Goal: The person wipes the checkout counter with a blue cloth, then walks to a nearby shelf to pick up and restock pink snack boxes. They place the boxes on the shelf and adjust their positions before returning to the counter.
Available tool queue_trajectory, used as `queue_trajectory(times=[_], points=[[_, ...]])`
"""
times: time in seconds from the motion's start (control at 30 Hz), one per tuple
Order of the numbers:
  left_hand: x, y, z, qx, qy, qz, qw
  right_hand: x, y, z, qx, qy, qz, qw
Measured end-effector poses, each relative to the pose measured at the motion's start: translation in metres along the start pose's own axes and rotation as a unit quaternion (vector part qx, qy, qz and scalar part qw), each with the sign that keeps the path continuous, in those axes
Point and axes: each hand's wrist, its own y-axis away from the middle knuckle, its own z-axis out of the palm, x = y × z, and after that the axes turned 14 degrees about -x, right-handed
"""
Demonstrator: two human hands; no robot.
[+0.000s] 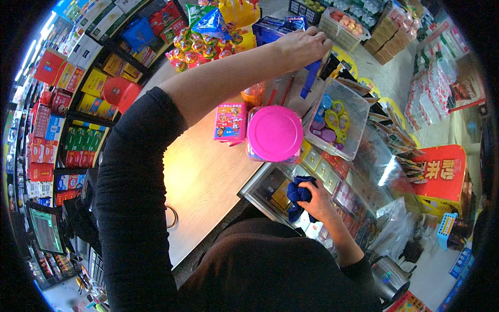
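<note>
My left arm stretches across the counter, and my left hand (307, 48) is closed at the far edge, beside a hanging blue strap (311, 78). Whatever its fingers hold, if anything, is hidden. Lower down, my right hand (318, 203) grips a bunched dark blue cloth (298, 193) over the glass display case (267, 190). Between the two hands stand a jar with a pink lid (275, 134) and a clear plastic bin (358, 106) with yellow, blue and purple round items. A pink printed box (230, 122) touches or nearly touches the jar.
A wooden counter (208, 179) runs along my left, with wrapped candies (200, 47) at its far end. Shelves of boxed goods (93, 93) and a monitor (46, 228) line the left side. At right are a red display box (442, 169) and a metal kettle (389, 278).
</note>
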Motion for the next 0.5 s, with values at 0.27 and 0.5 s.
queue_trajectory(times=[0.27,0.5], points=[[0.012,0.017,0.023,-0.018,0.014,0.020,1.000,0.002,0.002,0.004,0.027,-0.007,-0.011,1.000],[0.021,0.031,0.040,-0.039,0.061,0.009,0.997,-0.001,-0.002,0.005,0.048,-0.016,-0.032,0.998]])
